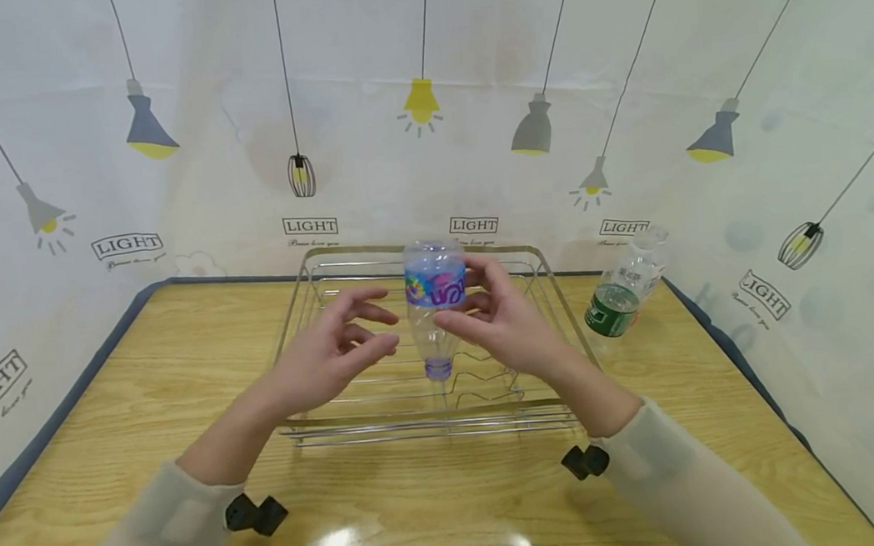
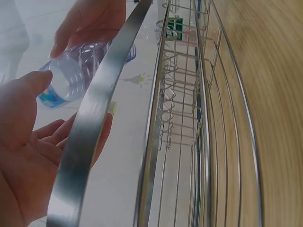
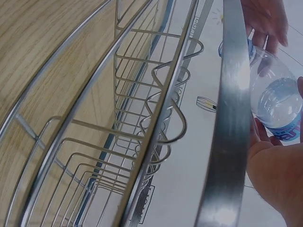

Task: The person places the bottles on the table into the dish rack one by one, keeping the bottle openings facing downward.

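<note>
A clear plastic bottle (image 1: 427, 332) with a blue and purple label hangs upside down above the wire dish rack (image 1: 393, 419), its purple-ringed neck pointing down. My right hand (image 1: 511, 323) holds it from the right side, thumb in front and fingers behind. My left hand (image 1: 325, 355) hovers to the left of the bottle, fingers loosely bent and apart from it in the head view. The left wrist view has the bottle (image 2: 71, 78) partly behind the rack's metal rim. Likewise in the right wrist view, the rim covers part of the bottle's neck.
Another clear bottle (image 1: 635, 269) with a green label lies to the right of the rack, near the back of the wooden table (image 1: 187, 355). Behind stands a white curtain (image 1: 366, 102) printed with lamps. Wavy wire dividers (image 1: 481, 379) run along the rack's right part.
</note>
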Available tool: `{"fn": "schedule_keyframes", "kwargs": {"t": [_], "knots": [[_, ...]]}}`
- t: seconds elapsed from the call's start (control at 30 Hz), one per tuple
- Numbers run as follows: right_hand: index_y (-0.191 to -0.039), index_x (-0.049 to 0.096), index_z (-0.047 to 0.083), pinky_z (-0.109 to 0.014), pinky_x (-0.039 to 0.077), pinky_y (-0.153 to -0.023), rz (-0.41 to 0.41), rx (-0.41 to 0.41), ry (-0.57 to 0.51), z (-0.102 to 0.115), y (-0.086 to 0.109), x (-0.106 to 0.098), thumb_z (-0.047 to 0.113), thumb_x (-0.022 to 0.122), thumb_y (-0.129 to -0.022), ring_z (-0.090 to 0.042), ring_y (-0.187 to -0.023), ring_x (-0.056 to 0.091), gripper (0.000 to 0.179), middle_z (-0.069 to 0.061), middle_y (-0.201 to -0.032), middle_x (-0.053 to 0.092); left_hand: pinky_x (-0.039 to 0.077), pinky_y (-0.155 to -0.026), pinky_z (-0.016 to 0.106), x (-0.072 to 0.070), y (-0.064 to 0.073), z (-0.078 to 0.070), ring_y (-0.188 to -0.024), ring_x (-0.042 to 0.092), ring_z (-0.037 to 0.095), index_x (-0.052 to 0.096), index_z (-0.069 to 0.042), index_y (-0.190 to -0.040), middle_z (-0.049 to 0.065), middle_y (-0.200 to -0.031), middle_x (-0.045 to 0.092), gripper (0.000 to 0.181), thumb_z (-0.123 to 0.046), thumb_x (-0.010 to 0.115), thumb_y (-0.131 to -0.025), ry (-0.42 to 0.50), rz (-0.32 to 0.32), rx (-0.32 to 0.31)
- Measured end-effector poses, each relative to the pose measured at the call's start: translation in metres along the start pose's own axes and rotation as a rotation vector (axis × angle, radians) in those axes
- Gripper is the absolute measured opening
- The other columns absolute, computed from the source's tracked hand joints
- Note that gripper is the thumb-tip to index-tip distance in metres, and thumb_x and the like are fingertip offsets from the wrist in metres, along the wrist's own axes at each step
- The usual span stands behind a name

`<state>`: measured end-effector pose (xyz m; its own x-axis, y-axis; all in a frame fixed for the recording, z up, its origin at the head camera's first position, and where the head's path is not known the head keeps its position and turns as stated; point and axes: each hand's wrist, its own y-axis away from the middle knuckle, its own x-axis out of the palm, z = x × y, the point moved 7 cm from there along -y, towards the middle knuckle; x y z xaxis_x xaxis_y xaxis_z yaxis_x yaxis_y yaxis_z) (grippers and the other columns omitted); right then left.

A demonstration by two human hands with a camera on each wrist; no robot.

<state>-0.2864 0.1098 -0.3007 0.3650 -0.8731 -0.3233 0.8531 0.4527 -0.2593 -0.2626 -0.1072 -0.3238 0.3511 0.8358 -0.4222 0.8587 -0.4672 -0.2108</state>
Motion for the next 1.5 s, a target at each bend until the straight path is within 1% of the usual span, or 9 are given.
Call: {"fn": "schedule_keyframes", "kwargs": {"t": [0.13, 0.3, 0.47, 0.6, 0.7, 0.8, 0.93, 1.17, 1.5], "knots": [[-0.164, 0.034, 0.012, -0.029, 0.063, -0.097, -0.012, 0.015, 0.002, 0.000, 0.000, -0.004, 0.005, 0.076, -0.102, -0.027, -0.114, 0.070, 0.075, -0.017, -0.139, 0.055, 0.063, -0.094, 0.039, -0.017, 0.013, 0.003, -0.117, 0.075, 0.024, 0.046, -0.021, -0.163, 0.008, -0.146, 0.065, 0.058, -0.030, 0.069, -0.111, -0.085, -0.036, -0.027], [-0.164, 0.033, 0.010, -0.027, 0.063, -0.096, -0.015, 0.009, -0.007, 0.002, 0.000, -0.007, 0.005, 0.074, -0.104, -0.028, -0.114, 0.068, 0.073, -0.018, -0.139, 0.053, 0.059, -0.081, 0.031, -0.043, 0.034, 0.008, -0.110, 0.072, 0.018, 0.053, -0.028, -0.161, 0.001, -0.142, 0.069, 0.056, -0.034, 0.072, -0.109, -0.208, -0.099, -0.055], [-0.164, 0.033, 0.010, -0.026, 0.063, -0.094, -0.030, 0.000, 0.002, 0.005, -0.003, -0.011, 0.006, 0.074, -0.104, -0.027, -0.113, 0.069, 0.073, -0.016, -0.139, 0.054, 0.057, -0.077, 0.026, -0.067, 0.054, 0.017, -0.097, 0.068, 0.014, 0.058, -0.027, -0.160, 0.002, -0.132, 0.070, 0.058, -0.030, 0.078, -0.105, -0.307, -0.159, -0.050], [-0.164, 0.034, 0.010, -0.028, 0.063, -0.094, -0.033, -0.023, 0.011, 0.009, -0.006, -0.012, 0.006, 0.074, -0.104, -0.028, -0.112, 0.069, 0.072, -0.017, -0.139, 0.054, 0.055, -0.074, 0.025, -0.079, 0.069, 0.028, -0.092, 0.063, 0.011, 0.060, -0.016, -0.159, 0.006, -0.134, 0.067, 0.061, -0.028, 0.081, -0.102, -0.374, -0.165, -0.041], [-0.164, 0.034, 0.011, -0.028, 0.063, -0.095, -0.041, -0.027, 0.024, 0.010, -0.009, -0.013, 0.008, 0.075, -0.104, -0.028, -0.112, 0.070, 0.072, -0.017, -0.139, 0.054, 0.053, -0.074, 0.025, -0.082, 0.079, 0.037, -0.095, 0.063, 0.007, 0.058, -0.009, -0.159, 0.011, -0.147, 0.062, 0.066, -0.029, 0.082, -0.102, -0.414, -0.145, -0.043], [-0.165, 0.033, 0.012, -0.027, 0.063, -0.095, -0.049, -0.008, 0.032, 0.011, -0.012, -0.015, 0.012, 0.075, -0.105, -0.027, -0.115, 0.070, 0.072, -0.015, -0.140, 0.054, 0.053, -0.074, 0.025, -0.082, 0.086, 0.045, -0.098, 0.063, 0.003, 0.057, -0.007, -0.159, 0.013, -0.160, 0.056, 0.068, -0.031, 0.083, -0.101, -0.436, -0.114, -0.045], [-0.165, 0.032, 0.014, -0.026, 0.062, -0.093, -0.054, 0.015, 0.023, 0.013, -0.016, -0.016, 0.015, 0.074, -0.106, -0.026, -0.119, 0.069, 0.073, -0.014, -0.142, 0.052, 0.054, -0.073, 0.025, -0.079, 0.091, 0.052, -0.100, 0.064, 0.001, 0.059, -0.009, -0.159, 0.012, -0.168, 0.051, 0.066, -0.032, 0.082, -0.101, -0.429, -0.080, -0.042], [-0.164, 0.032, 0.014, -0.028, 0.062, -0.095, -0.061, 0.004, 0.002, 0.023, -0.025, -0.016, 0.016, 0.073, -0.107, -0.027, -0.122, 0.069, 0.070, -0.013, -0.142, 0.053, 0.053, -0.071, 0.025, -0.079, 0.095, 0.056, -0.102, 0.064, 0.004, 0.051, -0.013, -0.165, 0.013, -0.171, 0.046, 0.075, -0.035, 0.083, -0.101, -0.414, -0.055, -0.070], [-0.164, 0.034, 0.017, -0.029, 0.061, -0.093, -0.095, -0.026, -0.001, 0.041, -0.040, -0.019, 0.018, 0.075, -0.105, -0.026, -0.119, 0.069, 0.072, -0.011, -0.141, 0.055, 0.050, -0.068, 0.025, -0.085, 0.099, 0.054, -0.098, 0.064, 0.001, 0.053, -0.019, -0.164, 0.010, -0.167, 0.052, 0.077, -0.032, 0.088, -0.096, -0.404, -0.039, -0.045]]}}
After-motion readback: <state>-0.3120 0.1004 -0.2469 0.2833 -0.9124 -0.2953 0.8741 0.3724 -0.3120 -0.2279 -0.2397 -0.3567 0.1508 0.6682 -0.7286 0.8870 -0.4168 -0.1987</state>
